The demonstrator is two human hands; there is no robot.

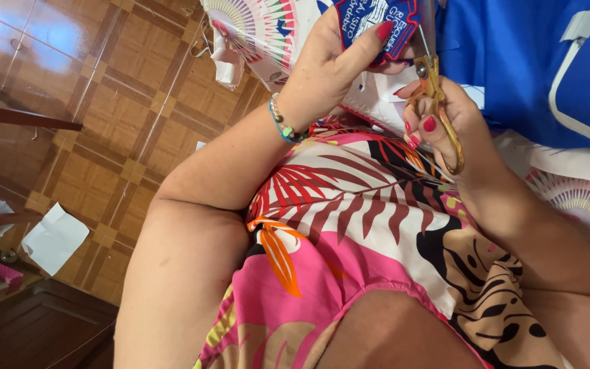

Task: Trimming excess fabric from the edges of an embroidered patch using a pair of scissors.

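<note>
L hand (329, 61) pinches patch (377, 20); R hand (455, 123) w/ scissors (435, 89).

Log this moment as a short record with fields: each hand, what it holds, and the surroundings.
left hand: pinches a blue embroidered patch with red edging
right hand: fingers through gold-handled scissors, blades at the patch edge
wrist: beaded bracelet on left
lap: pink leaf-print dress
nearby: blue fabric
floor: brown tiles, white paper scraps
</note>
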